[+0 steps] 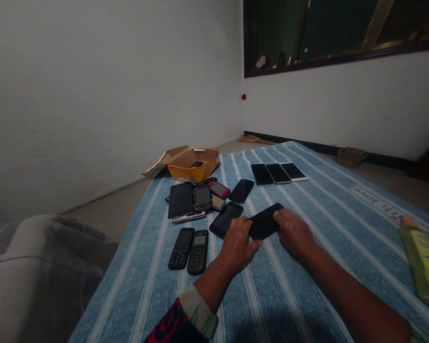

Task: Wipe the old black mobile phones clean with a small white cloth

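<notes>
A black smartphone (265, 222) lies tilted between my two hands, low over the striped cloth. My right hand (296, 233) grips its right end with curled fingers and wears a ring. At its left end are the bent fingers of my left hand (238, 243), the thumb pointing right. Another dark smartphone (225, 219) lies just beyond my left hand, partly covered by it. Farther off is a black smartphone (241, 191). Two keypad phones, one black (181, 247) and one with a grey screen (198, 252), lie side by side left of my left hand.
A heap of phones (180, 200) sits before an open orange cardboard box (193, 172). Three large phones (279, 174) form a row at the far right. A yellow-green bottle (422, 267) is at the right edge. Blue striped cloth (329, 219) covers the surface; a wall (110, 95) rises behind.
</notes>
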Demonstrator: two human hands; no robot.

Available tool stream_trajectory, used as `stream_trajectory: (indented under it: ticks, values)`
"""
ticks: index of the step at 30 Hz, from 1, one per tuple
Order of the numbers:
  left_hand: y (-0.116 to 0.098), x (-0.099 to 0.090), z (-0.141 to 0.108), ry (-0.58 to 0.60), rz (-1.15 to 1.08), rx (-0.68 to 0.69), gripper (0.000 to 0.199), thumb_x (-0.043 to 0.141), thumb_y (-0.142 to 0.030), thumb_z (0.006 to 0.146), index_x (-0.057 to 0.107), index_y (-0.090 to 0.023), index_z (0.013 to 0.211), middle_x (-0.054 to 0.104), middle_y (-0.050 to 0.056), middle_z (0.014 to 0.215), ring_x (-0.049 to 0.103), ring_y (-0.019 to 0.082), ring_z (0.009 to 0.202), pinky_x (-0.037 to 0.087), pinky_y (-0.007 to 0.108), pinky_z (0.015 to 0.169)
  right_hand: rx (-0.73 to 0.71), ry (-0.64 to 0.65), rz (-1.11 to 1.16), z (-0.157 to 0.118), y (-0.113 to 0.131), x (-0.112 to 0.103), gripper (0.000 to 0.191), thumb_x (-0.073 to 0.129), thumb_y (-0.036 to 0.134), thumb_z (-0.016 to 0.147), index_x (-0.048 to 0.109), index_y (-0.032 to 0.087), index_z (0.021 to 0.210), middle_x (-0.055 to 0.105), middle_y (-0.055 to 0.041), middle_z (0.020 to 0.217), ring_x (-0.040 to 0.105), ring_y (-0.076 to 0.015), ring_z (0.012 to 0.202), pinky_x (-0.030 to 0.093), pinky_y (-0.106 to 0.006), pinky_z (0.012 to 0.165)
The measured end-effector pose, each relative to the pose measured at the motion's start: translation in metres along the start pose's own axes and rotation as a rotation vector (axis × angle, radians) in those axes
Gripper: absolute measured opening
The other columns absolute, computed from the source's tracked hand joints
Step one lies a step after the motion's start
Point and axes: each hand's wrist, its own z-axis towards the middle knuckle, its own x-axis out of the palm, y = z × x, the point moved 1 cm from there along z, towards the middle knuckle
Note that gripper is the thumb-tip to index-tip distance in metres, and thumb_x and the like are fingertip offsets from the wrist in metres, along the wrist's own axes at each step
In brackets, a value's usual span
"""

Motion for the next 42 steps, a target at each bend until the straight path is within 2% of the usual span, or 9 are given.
stream_trajectory:
  ticks: [5, 9, 16, 20, 24, 28, 34, 37, 42]
  values:
    - [0.000, 0.000, 0.000, 0.005, -0.010, 0.007, 0.049, 0.072, -0.028, 0.073, 0.054, -0.018, 0.118, 0.055, 0.012, 0.122, 0.050, 0.030, 0.113, 0.045, 0.051, 0.097, 0.146, 0.025, -0.036, 0.006, -0.025, -0.004, 0.026, 0.043, 0.002, 0.082, 0.065, 0.015, 0.088, 0.062, -0.0090, 0.092, 0.054, -0.0199, 0.089, 0.036, -0.028, 0.074]
    - [-0.001, -0.001, 0.000, 0.010, -0.004, -0.001, 0.052, 0.075, -0.028, 0.071, 0.054, -0.016, 0.117, 0.056, 0.012, 0.120, 0.050, 0.030, 0.111, 0.046, 0.050, 0.096, 0.138, -0.024, -0.001, 0.006, -0.033, -0.003, 0.028, 0.041, 0.001, 0.082, 0.065, 0.014, 0.088, 0.062, -0.0101, 0.090, 0.055, -0.0210, 0.091, 0.040, -0.029, 0.077]
    - [-0.002, 0.001, 0.000, -0.007, 0.000, -0.004, 0.047, 0.074, -0.028, 0.073, 0.055, -0.017, 0.114, 0.058, 0.010, 0.116, 0.051, 0.029, 0.109, 0.046, 0.048, 0.096, -0.300, -0.272, 0.207, -0.008, 0.016, 0.010, 0.039, 0.039, 0.002, 0.083, 0.063, 0.015, 0.111, 0.064, -0.0132, 0.115, 0.052, -0.0235, 0.118, 0.044, -0.039, 0.094]
    - [-0.001, 0.002, 0.000, -0.017, 0.003, 0.014, 0.043, 0.073, -0.030, 0.073, 0.057, -0.015, 0.111, 0.059, 0.010, 0.114, 0.052, 0.028, 0.106, 0.047, 0.046, 0.094, -0.340, -0.246, 0.178, -0.010, 0.024, 0.021, 0.039, 0.041, 0.001, 0.080, 0.064, 0.015, 0.108, 0.065, -0.0132, 0.115, 0.050, -0.0257, 0.121, 0.045, -0.040, 0.091]
    - [-0.001, 0.002, 0.000, -0.028, 0.004, 0.010, 0.045, 0.073, -0.030, 0.074, 0.056, -0.015, 0.113, 0.059, 0.011, 0.115, 0.052, 0.028, 0.108, 0.047, 0.046, 0.094, -0.193, -0.221, 0.115, -0.001, -0.001, 0.017, 0.036, 0.040, 0.000, 0.082, 0.064, 0.015, 0.105, 0.066, -0.0134, 0.111, 0.054, -0.0256, 0.113, 0.043, -0.038, 0.089]
    - [-0.003, 0.003, 0.000, -0.030, 0.016, -0.012, 0.042, 0.070, -0.029, 0.077, 0.055, -0.015, 0.113, 0.059, 0.011, 0.113, 0.052, 0.028, 0.107, 0.047, 0.045, 0.093, -0.033, -0.145, 0.072, 0.005, -0.024, 0.009, 0.027, 0.042, 0.004, 0.084, 0.065, 0.016, 0.093, 0.065, -0.0105, 0.092, 0.059, -0.0216, 0.088, 0.044, -0.031, 0.075]
    - [-0.005, 0.007, -0.002, -0.072, 0.033, -0.026, 0.037, 0.067, -0.028, 0.078, 0.052, -0.017, 0.111, 0.057, 0.009, 0.113, 0.051, 0.028, 0.106, 0.045, 0.046, 0.095, -0.281, -0.309, 0.317, 0.001, 0.000, 0.020, 0.036, 0.038, 0.005, 0.087, 0.064, 0.017, 0.108, 0.064, -0.0125, 0.115, 0.054, -0.0231, 0.117, 0.045, -0.039, 0.097]
    - [-0.008, 0.005, -0.001, -0.059, 0.001, -0.044, 0.029, 0.064, -0.025, 0.079, 0.052, -0.018, 0.104, 0.058, 0.007, 0.104, 0.052, 0.026, 0.101, 0.046, 0.044, 0.091, -0.400, -0.249, 0.418, 0.002, 0.020, 0.027, 0.040, 0.041, 0.003, 0.084, 0.062, 0.017, 0.116, 0.062, -0.0126, 0.123, 0.049, -0.0235, 0.125, 0.043, -0.043, 0.103]
    - [-0.010, 0.002, -0.001, -0.046, -0.035, -0.079, 0.035, 0.065, -0.024, 0.078, 0.051, -0.018, 0.110, 0.059, 0.008, 0.108, 0.052, 0.028, 0.107, 0.046, 0.045, 0.092, -0.312, -0.154, 0.404, 0.011, 0.020, 0.029, 0.040, 0.044, 0.001, 0.080, 0.066, 0.017, 0.110, 0.063, -0.0146, 0.122, 0.050, -0.0263, 0.126, 0.041, -0.048, 0.104]
